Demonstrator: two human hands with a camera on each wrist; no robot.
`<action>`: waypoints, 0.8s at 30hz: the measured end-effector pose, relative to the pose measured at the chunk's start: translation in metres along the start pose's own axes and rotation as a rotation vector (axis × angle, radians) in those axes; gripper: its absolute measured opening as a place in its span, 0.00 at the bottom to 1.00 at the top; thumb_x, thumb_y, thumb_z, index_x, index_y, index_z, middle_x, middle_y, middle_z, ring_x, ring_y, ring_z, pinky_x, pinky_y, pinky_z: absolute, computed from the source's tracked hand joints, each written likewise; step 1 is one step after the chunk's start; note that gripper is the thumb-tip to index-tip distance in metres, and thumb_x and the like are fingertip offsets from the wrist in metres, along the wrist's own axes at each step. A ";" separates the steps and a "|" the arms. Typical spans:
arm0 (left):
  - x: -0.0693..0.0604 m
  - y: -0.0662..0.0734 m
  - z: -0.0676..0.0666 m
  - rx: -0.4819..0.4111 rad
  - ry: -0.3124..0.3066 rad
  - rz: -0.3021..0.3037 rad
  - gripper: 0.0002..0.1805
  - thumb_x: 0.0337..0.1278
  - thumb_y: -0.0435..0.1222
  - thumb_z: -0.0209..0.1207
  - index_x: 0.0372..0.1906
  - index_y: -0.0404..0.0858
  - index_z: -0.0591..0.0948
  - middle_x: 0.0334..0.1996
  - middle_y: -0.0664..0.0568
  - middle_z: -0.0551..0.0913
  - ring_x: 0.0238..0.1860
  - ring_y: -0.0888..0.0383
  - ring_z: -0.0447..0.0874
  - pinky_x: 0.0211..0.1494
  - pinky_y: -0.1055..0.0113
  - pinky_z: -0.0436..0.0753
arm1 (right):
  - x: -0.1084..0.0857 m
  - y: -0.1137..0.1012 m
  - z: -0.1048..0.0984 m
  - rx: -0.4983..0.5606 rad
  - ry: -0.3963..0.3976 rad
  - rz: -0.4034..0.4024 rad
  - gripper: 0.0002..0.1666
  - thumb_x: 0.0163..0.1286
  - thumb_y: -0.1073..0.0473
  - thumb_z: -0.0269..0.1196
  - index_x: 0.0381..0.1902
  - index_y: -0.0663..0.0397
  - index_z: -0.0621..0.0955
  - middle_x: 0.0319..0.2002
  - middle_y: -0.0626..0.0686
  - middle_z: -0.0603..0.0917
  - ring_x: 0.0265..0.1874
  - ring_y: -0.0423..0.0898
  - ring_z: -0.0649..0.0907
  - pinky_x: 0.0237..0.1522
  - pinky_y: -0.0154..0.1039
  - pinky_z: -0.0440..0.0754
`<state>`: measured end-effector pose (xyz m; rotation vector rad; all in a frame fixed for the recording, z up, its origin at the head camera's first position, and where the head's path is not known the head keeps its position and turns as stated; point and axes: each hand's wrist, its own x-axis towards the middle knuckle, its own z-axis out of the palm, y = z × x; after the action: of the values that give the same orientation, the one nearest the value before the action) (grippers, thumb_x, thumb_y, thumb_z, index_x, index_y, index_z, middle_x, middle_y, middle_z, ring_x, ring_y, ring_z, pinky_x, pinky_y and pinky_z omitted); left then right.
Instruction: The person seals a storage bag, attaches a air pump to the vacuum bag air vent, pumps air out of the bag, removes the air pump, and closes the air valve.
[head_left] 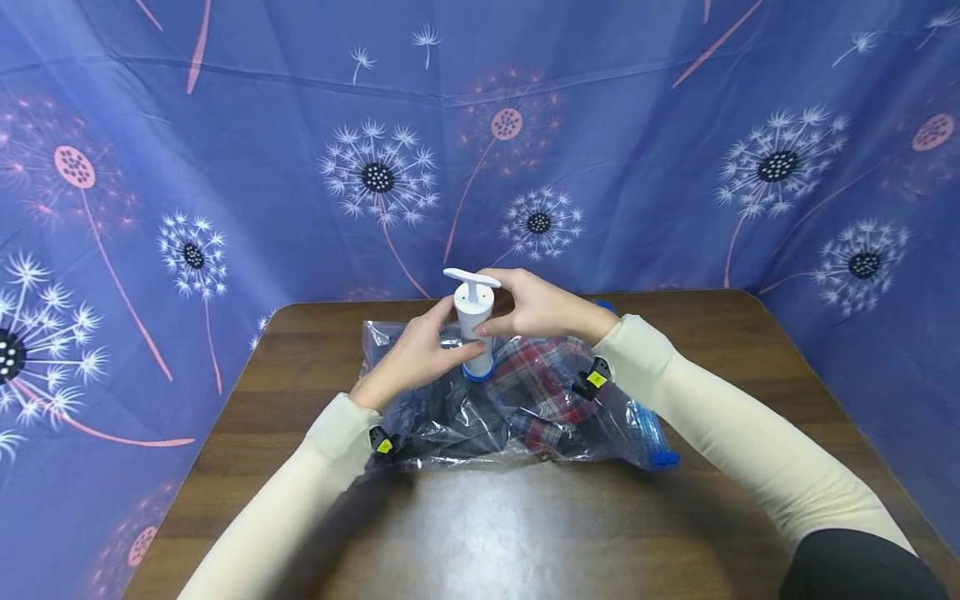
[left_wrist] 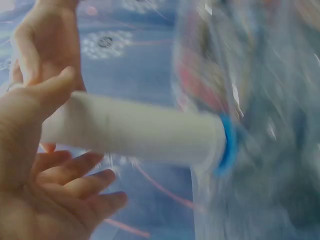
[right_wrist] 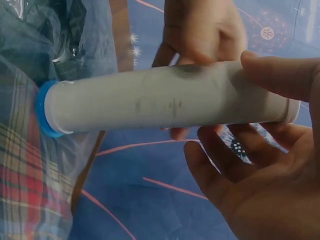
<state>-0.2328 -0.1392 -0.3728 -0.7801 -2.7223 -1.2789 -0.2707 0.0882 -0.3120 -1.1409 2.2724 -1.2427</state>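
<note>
A white hand pump (head_left: 473, 321) with a T-shaped handle (head_left: 471, 277) stands nearly upright on a clear plastic storage bag (head_left: 457, 429). Its lower end meets a blue ring (head_left: 478, 373) on the bag. My left hand (head_left: 415, 357) holds the barrel from the left, its thumb across the near side. From the right, my right hand (head_left: 536, 307) grips the barrel higher up, just below the handle. In the right wrist view, the right thumb lies on the barrel (right_wrist: 145, 100) and curved fingers pass beneath it. Inside the bag are a red plaid cloth (head_left: 551, 375) and dark clothing.
The bag lies flat across a brown wooden table (head_left: 247, 433). A blue zip slider (head_left: 663, 458) sits at the bag's right end. Blue dandelion-print fabric (head_left: 300, 167) hangs behind the table and along both sides.
</note>
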 end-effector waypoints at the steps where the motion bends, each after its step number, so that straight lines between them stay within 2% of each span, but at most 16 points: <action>1: 0.002 0.002 0.002 -0.049 0.020 0.022 0.41 0.61 0.44 0.72 0.76 0.40 0.67 0.67 0.44 0.79 0.67 0.46 0.80 0.69 0.48 0.79 | -0.001 0.000 0.000 -0.005 0.005 0.004 0.39 0.68 0.64 0.70 0.74 0.60 0.69 0.59 0.57 0.81 0.56 0.52 0.86 0.58 0.44 0.86; 4: 0.005 0.005 0.007 -0.136 0.061 0.050 0.38 0.63 0.40 0.71 0.74 0.39 0.69 0.65 0.44 0.81 0.64 0.47 0.83 0.65 0.51 0.83 | -0.002 0.000 -0.001 -0.010 0.009 0.013 0.39 0.68 0.61 0.71 0.74 0.59 0.69 0.59 0.57 0.81 0.55 0.51 0.86 0.58 0.44 0.86; 12: 0.006 0.006 0.011 -0.195 0.077 0.067 0.36 0.64 0.40 0.70 0.74 0.42 0.70 0.63 0.44 0.82 0.61 0.48 0.85 0.60 0.53 0.86 | -0.011 -0.008 -0.010 -0.097 0.045 -0.009 0.39 0.69 0.57 0.72 0.73 0.57 0.71 0.61 0.56 0.81 0.56 0.50 0.85 0.54 0.45 0.87; 17: 0.006 0.008 0.015 -0.246 0.160 0.104 0.35 0.66 0.37 0.68 0.75 0.39 0.70 0.61 0.43 0.84 0.59 0.49 0.86 0.59 0.54 0.86 | -0.012 -0.017 -0.012 -0.197 0.094 -0.036 0.38 0.68 0.54 0.73 0.72 0.55 0.73 0.62 0.55 0.80 0.54 0.48 0.85 0.51 0.43 0.88; 20: 0.008 0.010 0.017 -0.288 0.199 0.118 0.33 0.66 0.32 0.67 0.74 0.36 0.71 0.60 0.40 0.85 0.58 0.47 0.87 0.58 0.54 0.87 | -0.012 -0.026 -0.013 -0.236 0.171 -0.064 0.32 0.68 0.54 0.73 0.67 0.54 0.78 0.59 0.54 0.81 0.50 0.46 0.83 0.49 0.45 0.88; 24: 0.011 0.013 0.019 -0.271 0.212 0.099 0.32 0.64 0.29 0.68 0.72 0.33 0.72 0.56 0.36 0.86 0.54 0.43 0.89 0.56 0.51 0.88 | -0.009 -0.037 -0.014 -0.322 0.279 -0.143 0.17 0.71 0.54 0.70 0.55 0.53 0.85 0.47 0.50 0.84 0.38 0.44 0.80 0.39 0.41 0.84</action>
<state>-0.2332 -0.1135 -0.3738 -0.7381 -2.3484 -1.6253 -0.2544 0.0919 -0.2750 -1.3307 2.7179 -1.1788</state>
